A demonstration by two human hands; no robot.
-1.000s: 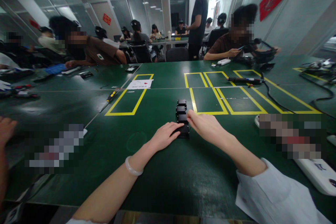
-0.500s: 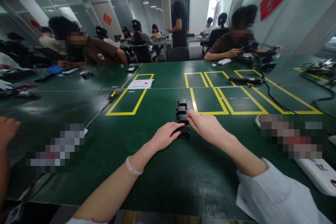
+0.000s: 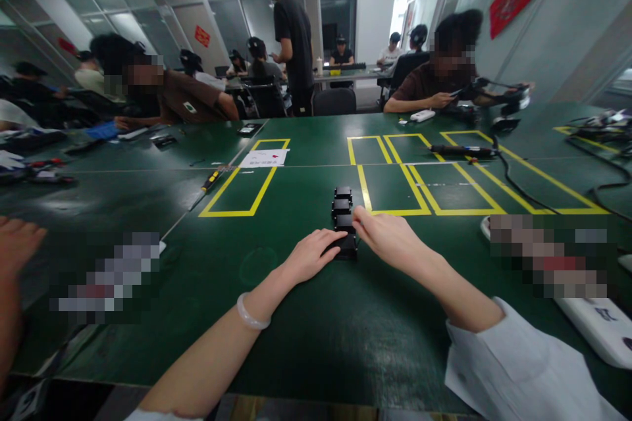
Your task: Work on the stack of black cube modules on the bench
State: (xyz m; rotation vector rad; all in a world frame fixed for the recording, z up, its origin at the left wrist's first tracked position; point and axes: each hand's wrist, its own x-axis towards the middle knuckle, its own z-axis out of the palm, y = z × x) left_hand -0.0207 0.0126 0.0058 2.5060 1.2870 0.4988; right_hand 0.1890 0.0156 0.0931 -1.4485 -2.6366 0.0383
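A short row of black block-shaped parts (image 3: 342, 204) runs away from me on the green table (image 3: 296, 355). Around the nearest black block (image 3: 348, 250) lie the thumb and fingers of my left hand (image 3: 310, 255), gripping it from the left. On the other side, my right hand (image 3: 390, 235) is closed in a pinch against the row's right edge. Something thin and dark shows below its fingertips, too small to name. My fingers cover part of the two nearer blocks.
Yellow tape rectangles (image 3: 227, 214) mark the table. A screwdriver (image 3: 210, 181) and a paper sheet (image 3: 263, 158) lie ahead left; a black corded tool (image 3: 464, 152) ahead right. Blurred-out long objects flank me. A co-worker's hand (image 3: 20, 243) is at the left edge. People sit opposite.
Both my hands and the black blocks look the same. The standing person in the back has moved left. At the left edge, the co-worker's hand has shifted slightly to the right.
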